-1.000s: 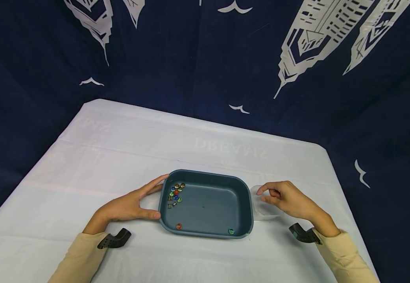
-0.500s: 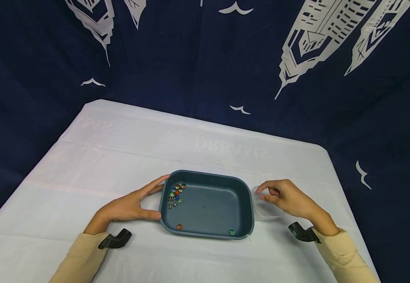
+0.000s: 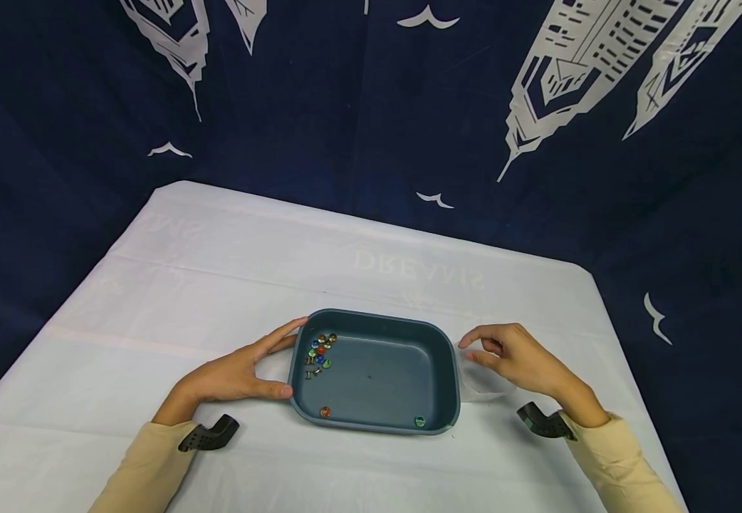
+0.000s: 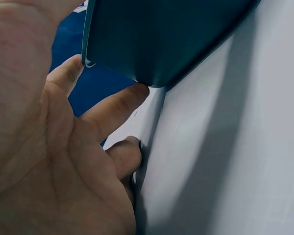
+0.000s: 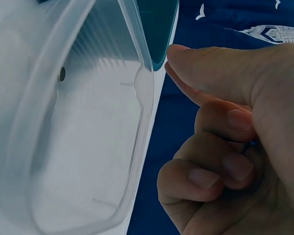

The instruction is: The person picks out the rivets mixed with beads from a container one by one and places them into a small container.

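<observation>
A dark teal tray (image 3: pixel 371 385) lies on the table, with several coloured marbles and small metallic pieces near its left end, an orange marble (image 3: pixel 325 412) at front left and a green marble (image 3: pixel 419 421) at front right. My left hand (image 3: pixel 230 374) spreads its fingers and thumb against the tray's left end; in the left wrist view fingertips touch the tray (image 4: pixel 152 39). My right hand (image 3: pixel 525 360) is above a clear container (image 3: pixel 483 392), thumb and index finger extended, other fingers loosely bent. Nothing is visible between the fingertips.
The clear container (image 5: pixel 147 88) stands beside the tray's right end, with a small dark round piece (image 5: pixel 62 74) visible in the right wrist view. A white cloth (image 3: pixel 249 263) covers the table, and a dark blue patterned cloth (image 3: pixel 345 128) hangs behind it.
My right hand has shifted slightly left and away from me, towards the tray's right rim. My left hand stays against the tray, and the marbles keep their places.
</observation>
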Demonstrator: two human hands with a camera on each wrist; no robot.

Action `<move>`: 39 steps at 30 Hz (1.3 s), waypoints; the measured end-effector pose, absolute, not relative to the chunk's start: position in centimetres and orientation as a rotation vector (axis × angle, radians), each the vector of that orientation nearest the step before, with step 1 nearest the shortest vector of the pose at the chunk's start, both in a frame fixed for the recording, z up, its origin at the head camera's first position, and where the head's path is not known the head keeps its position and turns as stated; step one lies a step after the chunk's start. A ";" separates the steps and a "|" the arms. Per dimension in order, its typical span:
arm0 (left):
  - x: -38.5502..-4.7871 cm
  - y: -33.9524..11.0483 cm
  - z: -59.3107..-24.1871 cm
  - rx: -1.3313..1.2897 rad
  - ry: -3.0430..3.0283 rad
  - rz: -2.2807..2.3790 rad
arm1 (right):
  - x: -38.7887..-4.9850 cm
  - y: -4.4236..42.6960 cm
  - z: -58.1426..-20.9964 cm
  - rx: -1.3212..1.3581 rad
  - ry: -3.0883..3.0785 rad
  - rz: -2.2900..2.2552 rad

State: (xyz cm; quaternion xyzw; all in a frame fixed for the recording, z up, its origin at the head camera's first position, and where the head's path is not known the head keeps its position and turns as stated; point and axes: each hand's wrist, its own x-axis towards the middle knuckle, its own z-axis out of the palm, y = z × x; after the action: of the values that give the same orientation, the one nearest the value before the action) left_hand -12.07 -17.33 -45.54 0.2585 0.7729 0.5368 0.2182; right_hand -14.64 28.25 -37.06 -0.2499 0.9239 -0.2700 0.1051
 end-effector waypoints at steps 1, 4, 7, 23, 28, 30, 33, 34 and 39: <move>-12.1 -17.3 -45.6 0.717 2.139 1.485 | -14.7 28.2 -37.1 -0.738 2.718 -0.799; -12.1 -17.3 -45.6 0.718 2.142 1.480 | -14.7 27.8 -37.1 -0.751 2.706 -0.806; -12.1 -17.3 -45.6 0.716 2.145 1.475 | -14.8 27.4 -37.1 -0.777 2.693 -0.813; -12.2 -17.4 -45.6 0.713 2.135 1.480 | -15.3 24.7 -37.3 -0.891 2.589 -0.863; -12.2 -17.4 -45.6 0.716 2.140 1.476 | -15.6 23.5 -37.3 -0.918 2.557 -0.846; -12.2 -17.4 -45.6 0.717 2.142 1.475 | -15.7 22.9 -37.2 -0.922 2.544 -0.838; -12.2 -17.3 -45.6 0.716 2.144 1.472 | -15.8 22.2 -37.3 -0.923 2.521 -0.824; -12.2 -17.3 -45.6 0.715 2.145 1.470 | -15.9 21.9 -37.4 -0.927 2.513 -0.825; -12.2 -17.3 -45.5 0.715 2.144 1.468 | -16.1 20.7 -37.7 -0.971 2.473 -0.847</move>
State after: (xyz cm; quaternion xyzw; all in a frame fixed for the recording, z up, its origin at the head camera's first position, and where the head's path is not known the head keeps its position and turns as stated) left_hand -12.17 -17.33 -45.53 0.2585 0.7759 0.5312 0.2213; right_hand -16.09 20.74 -37.67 -0.3427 0.8731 -0.2990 0.1757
